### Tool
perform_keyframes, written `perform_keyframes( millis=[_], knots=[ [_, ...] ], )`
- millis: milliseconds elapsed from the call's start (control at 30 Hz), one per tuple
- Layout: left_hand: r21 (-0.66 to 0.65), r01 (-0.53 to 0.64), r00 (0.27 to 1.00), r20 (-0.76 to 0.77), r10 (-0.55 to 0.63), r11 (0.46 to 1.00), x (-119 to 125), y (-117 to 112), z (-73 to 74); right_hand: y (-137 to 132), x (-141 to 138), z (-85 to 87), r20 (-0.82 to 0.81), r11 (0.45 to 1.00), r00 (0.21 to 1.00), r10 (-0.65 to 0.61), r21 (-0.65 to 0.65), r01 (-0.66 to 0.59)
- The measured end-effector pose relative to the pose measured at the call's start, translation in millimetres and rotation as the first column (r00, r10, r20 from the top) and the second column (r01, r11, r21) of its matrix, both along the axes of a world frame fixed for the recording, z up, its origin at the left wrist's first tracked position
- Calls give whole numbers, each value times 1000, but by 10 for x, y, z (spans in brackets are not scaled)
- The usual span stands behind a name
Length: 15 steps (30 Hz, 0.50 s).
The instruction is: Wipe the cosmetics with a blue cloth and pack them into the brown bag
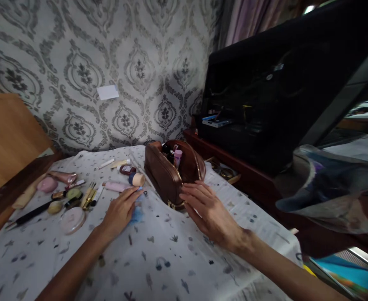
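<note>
Brown bag open on the cloth, right hand at its near end

From where I stand in the room, the brown bag (163, 175) sits upright just ahead of the right hand (204, 209), its fingertips touching the zipped edge. Those fingers lie nearly straight and side by side; whether they pinch the leather against the thumb, I cannot tell. The bag's long axis runs obliquely, from the far left to a near end at the right hand's fingertips. Its mouth faces upward, unzipped and spread, with a lilac-capped container (178, 157) standing inside, beyond those fingertips.

The left hand (123, 209) is near the bag, palm down, its fingertips drawn together over a light-blue bit — too blurred to say whether it is held. The pink tube (115, 186) lies to the left of these fingertips, long axis roughly crosswise, one end close to them. A navy-and-beige bottle (136, 179) lies just beyond, its beige end pointing toward the bag.

Farther left of that hand — a round compact (72, 220), a black pen-shaped item (30, 216) and a pink egg-shaped item (47, 184), all on the printed cloth (159, 246).
</note>
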<state>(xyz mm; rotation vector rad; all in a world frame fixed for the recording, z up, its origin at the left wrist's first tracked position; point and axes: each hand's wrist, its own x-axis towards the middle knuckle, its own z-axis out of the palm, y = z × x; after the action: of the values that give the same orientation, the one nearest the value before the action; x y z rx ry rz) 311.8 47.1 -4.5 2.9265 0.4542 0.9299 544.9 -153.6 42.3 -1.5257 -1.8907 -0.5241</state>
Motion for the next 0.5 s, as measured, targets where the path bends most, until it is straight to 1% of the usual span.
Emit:
perform_keyframes(
  millis=[67,133,233,300,333,400,500],
  knots=[
    [-12,-27,998,-61,27,1000,-182,-15,-80,68,-143,-52,-7,997,997,73,11,-73],
    [-40,-49,989,-139,43,998,-316,-56,-128,172,-304,-126,-40,986,985,166,-18,-166],
    [-65,-78,971,-233,61,995,-416,-124,-159,411,-546,-272,-129,955,953,273,-81,-284],
    [-66,-97,962,-263,77,993,-433,-155,-165,623,-686,-379,-207,933,930,305,-132,-335],
    [-65,-106,959,-270,85,992,-433,-165,-168,742,-747,-431,-252,922,918,306,-161,-351],
    [-54,-111,957,-274,92,992,-428,-173,-176,993,-853,-530,-359,909,895,264,-219,-356],
    [-26,-111,959,-265,100,993,-425,-157,-209,1352,-983,-664,-544,897,828,132,-290,-334]
  ],
)
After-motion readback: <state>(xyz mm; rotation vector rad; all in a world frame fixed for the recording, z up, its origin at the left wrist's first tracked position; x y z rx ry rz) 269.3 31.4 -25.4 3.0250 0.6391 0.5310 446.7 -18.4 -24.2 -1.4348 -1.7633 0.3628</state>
